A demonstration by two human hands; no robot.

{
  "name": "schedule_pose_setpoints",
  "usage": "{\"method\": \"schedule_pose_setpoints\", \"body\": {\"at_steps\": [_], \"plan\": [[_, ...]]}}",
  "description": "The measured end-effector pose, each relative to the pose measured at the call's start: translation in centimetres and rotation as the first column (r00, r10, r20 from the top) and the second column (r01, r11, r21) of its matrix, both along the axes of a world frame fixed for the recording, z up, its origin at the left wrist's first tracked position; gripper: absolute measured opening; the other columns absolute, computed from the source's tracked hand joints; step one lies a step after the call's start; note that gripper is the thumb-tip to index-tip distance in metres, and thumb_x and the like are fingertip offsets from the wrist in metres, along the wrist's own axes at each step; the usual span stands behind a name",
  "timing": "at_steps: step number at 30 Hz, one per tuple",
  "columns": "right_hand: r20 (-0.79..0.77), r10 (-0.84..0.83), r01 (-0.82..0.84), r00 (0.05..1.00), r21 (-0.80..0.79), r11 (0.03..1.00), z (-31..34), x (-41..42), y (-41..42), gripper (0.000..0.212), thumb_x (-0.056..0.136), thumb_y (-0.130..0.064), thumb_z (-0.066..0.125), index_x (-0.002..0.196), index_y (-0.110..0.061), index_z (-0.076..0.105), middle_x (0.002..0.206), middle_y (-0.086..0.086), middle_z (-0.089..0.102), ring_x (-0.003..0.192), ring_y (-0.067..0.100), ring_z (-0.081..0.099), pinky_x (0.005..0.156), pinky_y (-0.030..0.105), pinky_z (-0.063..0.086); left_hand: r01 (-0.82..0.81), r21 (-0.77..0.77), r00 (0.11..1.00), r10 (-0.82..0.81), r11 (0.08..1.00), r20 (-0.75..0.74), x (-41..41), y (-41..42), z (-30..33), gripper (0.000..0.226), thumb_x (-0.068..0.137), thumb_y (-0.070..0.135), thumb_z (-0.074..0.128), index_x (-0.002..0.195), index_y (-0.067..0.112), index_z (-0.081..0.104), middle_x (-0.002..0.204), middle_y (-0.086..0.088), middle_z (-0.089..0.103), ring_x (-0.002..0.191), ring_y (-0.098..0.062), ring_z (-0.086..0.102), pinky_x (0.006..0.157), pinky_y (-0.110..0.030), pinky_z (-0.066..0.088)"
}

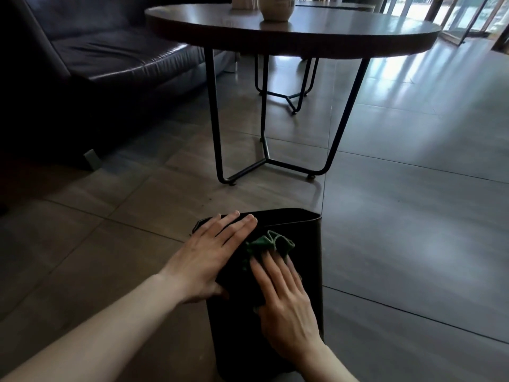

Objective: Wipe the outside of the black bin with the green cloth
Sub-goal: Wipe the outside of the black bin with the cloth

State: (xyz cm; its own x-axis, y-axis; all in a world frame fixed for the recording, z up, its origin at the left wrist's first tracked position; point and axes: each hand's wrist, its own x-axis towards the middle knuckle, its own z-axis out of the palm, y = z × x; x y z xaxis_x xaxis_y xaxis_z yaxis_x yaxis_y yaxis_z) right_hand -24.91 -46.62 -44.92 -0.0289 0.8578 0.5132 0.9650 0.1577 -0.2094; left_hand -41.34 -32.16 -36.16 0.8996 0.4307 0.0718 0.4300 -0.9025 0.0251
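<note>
Right hand [283, 296] pressing green cloth [268, 244] flat-fingered against black bin [305, 271].
Left hand [209, 260] open, flat on bin beside it; cloth bunched beyond the fingertips.

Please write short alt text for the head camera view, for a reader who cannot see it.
A person's right hand presses a crumpled green cloth against the side of a black bin on a tiled floor, while the left hand lies flat on the bin near its rim. Behind stand a round table on thin metal legs and a dark sofa.
</note>
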Motion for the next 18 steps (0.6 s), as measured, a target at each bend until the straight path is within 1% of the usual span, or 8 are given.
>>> {"method": "schedule_pose_setpoints", "body": {"at_steps": [3, 5, 6, 8, 10, 13, 15, 18], "plan": [[0.095, 0.092, -0.083, 0.991, -0.086, 0.993, -1.7, 0.2, -1.0, 0.093, 0.083, -0.041, 0.064, 0.162, -0.009, 0.027, 0.171, 0.015, 0.017, 0.159, 0.033, 0.015, 0.125, 0.055, 0.020, 0.002, -0.027, 1.000, -0.002, 1.000, 0.017, 0.1, 0.4, 0.1, 0.120, 0.067, 0.052, 0.074, 0.160, 0.026, 0.002, 0.168, 0.010, 0.009, 0.156, -0.013, 0.001, 0.126, -0.041, 0.014], [0.223, 0.145, -0.114, 0.964, -0.144, 0.983, -2.3, 0.5, -1.6, 0.097, 0.085, -0.057, 0.060, 0.163, -0.009, 0.025, 0.171, 0.017, 0.016, 0.159, 0.035, 0.013, 0.124, 0.056, 0.019, 0.002, -0.031, 1.000, -0.002, 1.000, 0.014, 0.2, 0.6, 0.1, 0.120, 0.066, 0.044, 0.076, 0.160, 0.026, 0.004, 0.167, 0.010, 0.012, 0.155, -0.013, 0.004, 0.125, -0.041, 0.016], [0.300, 0.171, -0.124, 0.939, -0.170, 0.978, -2.5, 0.8, -1.9, 0.096, 0.087, -0.060, 0.058, 0.163, -0.010, 0.026, 0.171, 0.018, 0.018, 0.158, 0.035, 0.015, 0.124, 0.057, 0.021, 0.000, -0.035, 1.000, 0.000, 0.999, 0.014, 0.2, 0.6, 0.0, 0.121, 0.064, 0.042, 0.076, 0.160, 0.026, 0.004, 0.167, 0.010, 0.013, 0.155, -0.014, 0.005, 0.125, -0.041, 0.016], [0.428, 0.217, -0.164, 0.878, -0.157, 0.974, -2.6, 1.5, -2.3, 0.074, 0.096, -0.048, 0.056, 0.160, -0.015, 0.036, 0.166, 0.018, 0.032, 0.155, 0.036, 0.026, 0.123, 0.056, 0.030, -0.003, -0.040, 1.000, 0.003, 0.999, 0.008, 0.2, 0.7, 0.1, 0.125, 0.061, 0.042, 0.078, 0.160, 0.026, 0.003, 0.167, 0.011, 0.013, 0.155, -0.013, 0.005, 0.126, -0.041, 0.015], [0.462, 0.241, -0.230, 0.854, -0.080, 0.970, -1.9, 2.1, -2.2, 0.046, 0.102, -0.029, 0.052, 0.147, -0.021, 0.055, 0.154, 0.013, 0.053, 0.146, 0.033, 0.045, 0.118, 0.049, 0.041, -0.004, -0.035, 1.000, 0.004, 0.999, -0.001, 0.2, 0.7, 0.1, 0.128, 0.059, 0.044, 0.079, 0.159, 0.026, 0.002, 0.167, 0.011, 0.012, 0.155, -0.012, 0.004, 0.126, -0.041, 0.015], [0.287, 0.197, -0.208, 0.938, 0.008, 0.978, 0.7, 2.1, -1.6, 0.026, 0.098, -0.020, 0.061, 0.123, -0.017, 0.067, 0.123, 0.010, 0.067, 0.116, 0.034, 0.066, 0.099, 0.043, 0.053, -0.009, -0.030, 1.000, 0.009, 1.000, 0.001, 0.2, 0.6, 0.1, 0.130, 0.057, 0.045, 0.080, 0.159, 0.026, 0.003, 0.167, 0.012, 0.013, 0.155, -0.012, 0.005, 0.126, -0.042, 0.016], [0.016, 0.083, -0.084, 0.996, 0.092, 0.992, 3.4, 2.6, -0.7, 0.031, 0.086, -0.010, 0.061, 0.117, -0.009, 0.069, 0.112, 0.014, 0.065, 0.097, 0.037, 0.066, 0.084, 0.044, 0.055, -0.010, -0.043, 1.000, 0.011, 0.999, 0.022, 0.2, 0.6, 0.0, 0.128, 0.058, 0.050, 0.080, 0.159, 0.028, 0.003, 0.167, 0.013, 0.013, 0.155, -0.012, 0.005, 0.125, -0.043, 0.017], [-0.362, -0.030, 0.131, 0.932, 0.258, 0.957, 8.3, 4.3, 1.2, 0.044, 0.076, -0.003, 0.057, 0.120, -0.009, 0.060, 0.116, 0.013, 0.060, 0.096, 0.032, 0.062, 0.078, 0.045, 0.056, -0.019, -0.079, 0.999, 0.022, 0.997, 0.027, 0.1, 0.6, 0.1, 0.140, 0.049, 0.058, 0.086, 0.158, 0.033, 0.002, 0.166, 0.016, 0.012, 0.155, -0.011, 0.005, 0.126, -0.041, 0.013]]}}
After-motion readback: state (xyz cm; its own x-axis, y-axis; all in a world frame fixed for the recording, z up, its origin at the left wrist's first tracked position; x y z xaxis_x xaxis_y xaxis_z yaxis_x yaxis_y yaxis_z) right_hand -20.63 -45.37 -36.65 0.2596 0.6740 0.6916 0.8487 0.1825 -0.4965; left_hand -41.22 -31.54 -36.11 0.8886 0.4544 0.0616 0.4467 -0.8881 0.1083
